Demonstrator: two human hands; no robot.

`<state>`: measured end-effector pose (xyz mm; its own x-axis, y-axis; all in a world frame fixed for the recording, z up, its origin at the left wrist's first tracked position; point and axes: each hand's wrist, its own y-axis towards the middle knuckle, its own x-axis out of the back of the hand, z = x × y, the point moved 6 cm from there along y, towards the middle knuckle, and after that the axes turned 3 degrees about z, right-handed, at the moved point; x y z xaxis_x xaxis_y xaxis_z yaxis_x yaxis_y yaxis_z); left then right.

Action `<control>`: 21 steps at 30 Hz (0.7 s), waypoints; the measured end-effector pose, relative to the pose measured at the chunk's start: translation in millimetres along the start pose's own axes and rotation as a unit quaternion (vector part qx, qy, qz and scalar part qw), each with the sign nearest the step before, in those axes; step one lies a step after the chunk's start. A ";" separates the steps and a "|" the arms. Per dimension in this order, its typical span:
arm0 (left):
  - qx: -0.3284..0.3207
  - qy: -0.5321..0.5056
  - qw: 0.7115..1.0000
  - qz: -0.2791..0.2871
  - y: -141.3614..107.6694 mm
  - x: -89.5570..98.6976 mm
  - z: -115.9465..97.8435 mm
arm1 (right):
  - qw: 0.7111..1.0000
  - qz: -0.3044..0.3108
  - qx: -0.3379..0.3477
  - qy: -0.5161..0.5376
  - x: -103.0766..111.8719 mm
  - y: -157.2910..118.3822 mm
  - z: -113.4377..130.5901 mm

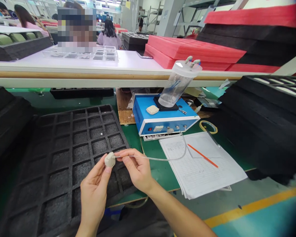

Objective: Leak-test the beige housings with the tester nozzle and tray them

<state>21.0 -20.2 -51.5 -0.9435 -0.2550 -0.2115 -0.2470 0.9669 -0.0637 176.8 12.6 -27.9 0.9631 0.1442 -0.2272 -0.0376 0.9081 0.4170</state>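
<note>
An orange stick [202, 155] lies on paper sheets [196, 176] on the worktop [159, 172]. A yellow tape roll [214, 128] lies just beside the sheets. The shelf [130, 62] above carries a phone [144, 55] beside red foam blocks [192, 47].

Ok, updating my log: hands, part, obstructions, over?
Left hand pinching pale device. Right hand holding clear tube up to it. Nothing visibly in the way.

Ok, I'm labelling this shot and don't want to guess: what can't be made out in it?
All in the head view:
Clear tube: tip too small to tell whether it enters the pale part.
Pale part's side towards the left hand: hidden by the fingers.
Papers: writing too small to read.
Black tray: near-left corner cut off by the bottom edge.
Black stack: cut off by the right edge.
</note>
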 end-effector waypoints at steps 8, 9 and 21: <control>-0.003 0.012 1.000 0.011 -1.6 -0.9 0.5 | 1.000 -0.003 -0.004 0.012 0.2 -1.2 -0.5; -0.002 0.014 1.000 0.011 -1.7 -0.9 0.4 | 1.000 -0.005 -0.004 0.010 0.2 -1.1 -0.3; -0.010 0.011 1.000 0.022 -3.3 -3.3 -2.8 | 1.000 -0.008 -0.016 -0.008 2.3 -3.6 0.8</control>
<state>24.3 -22.5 -47.8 -0.9579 -0.2129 -0.1927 -0.2099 0.9771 -0.0363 179.4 9.3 -29.2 0.9679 0.1230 -0.2192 -0.0299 0.9222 0.3855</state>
